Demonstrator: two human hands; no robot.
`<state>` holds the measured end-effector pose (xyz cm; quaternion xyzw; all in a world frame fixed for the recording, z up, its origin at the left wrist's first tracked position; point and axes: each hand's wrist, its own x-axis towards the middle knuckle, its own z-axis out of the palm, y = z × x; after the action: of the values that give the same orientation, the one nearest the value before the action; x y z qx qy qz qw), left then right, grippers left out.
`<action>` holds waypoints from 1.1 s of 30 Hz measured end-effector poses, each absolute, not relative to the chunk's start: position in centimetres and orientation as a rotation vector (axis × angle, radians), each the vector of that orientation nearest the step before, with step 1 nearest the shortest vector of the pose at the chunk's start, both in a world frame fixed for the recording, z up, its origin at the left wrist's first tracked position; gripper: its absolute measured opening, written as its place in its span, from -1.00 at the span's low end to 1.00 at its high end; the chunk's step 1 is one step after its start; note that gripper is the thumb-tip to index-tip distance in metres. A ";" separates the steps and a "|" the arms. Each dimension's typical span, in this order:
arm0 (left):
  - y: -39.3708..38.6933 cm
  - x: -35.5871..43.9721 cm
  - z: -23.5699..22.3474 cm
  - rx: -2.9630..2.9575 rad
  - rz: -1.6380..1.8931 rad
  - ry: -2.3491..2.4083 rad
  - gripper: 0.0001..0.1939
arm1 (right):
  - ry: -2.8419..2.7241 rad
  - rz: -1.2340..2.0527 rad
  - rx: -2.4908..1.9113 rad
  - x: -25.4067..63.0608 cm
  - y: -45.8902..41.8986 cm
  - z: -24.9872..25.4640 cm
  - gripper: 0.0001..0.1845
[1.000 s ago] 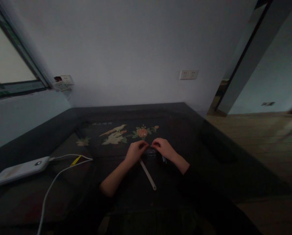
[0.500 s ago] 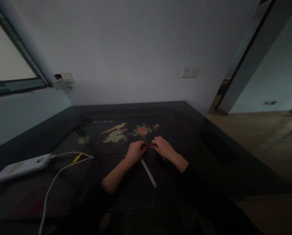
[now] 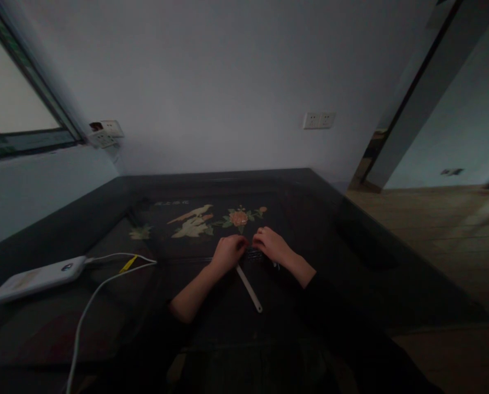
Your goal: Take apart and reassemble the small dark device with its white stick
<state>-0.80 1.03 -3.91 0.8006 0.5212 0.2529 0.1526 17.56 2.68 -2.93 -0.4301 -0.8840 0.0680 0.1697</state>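
Note:
Both hands are over the dark tabletop, fingertips close together. My left hand (image 3: 230,250) is closed, thumb and fingers pinched together. Facing it, my right hand (image 3: 271,243) is also closed in a pinch. Whatever lies between the fingertips is too small and dark to make out. A slim white handle-like strip (image 3: 249,289) with a hole at its near end slants out from beneath the left hand; its far end is hidden. Between and just below the hands, a small patch of thin pale lines (image 3: 254,255) shows, partly covered by the right hand.
On the left lies a white power bank (image 3: 37,279) with a white cable (image 3: 80,323) and a yellow tag (image 3: 128,264). The dark table (image 3: 211,180) bears a bird and flower picture (image 3: 195,221) and meets the wall behind. Wall sockets (image 3: 319,120) are above it.
Both hands stay in nearly the same place and pose, with only slight finger movement. The white strip has not visibly moved; the whole view has shifted very slightly.

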 end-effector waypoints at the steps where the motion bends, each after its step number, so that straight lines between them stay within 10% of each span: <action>1: 1.1 -0.8 -3.9 2.305 0.729 1.497 -0.79 | -2.508 0.210 -1.227 17.5 2.7 -3.0 -0.89; 33: 1.3 -1.5 -2.3 2.333 0.677 1.335 -0.88 | -2.362 0.277 -1.289 18.6 1.7 -2.4 -0.89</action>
<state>-1.54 1.33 -2.31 0.8273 0.4734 0.2401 0.1840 18.60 1.72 -2.39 -0.4653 -0.8524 0.1000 0.2164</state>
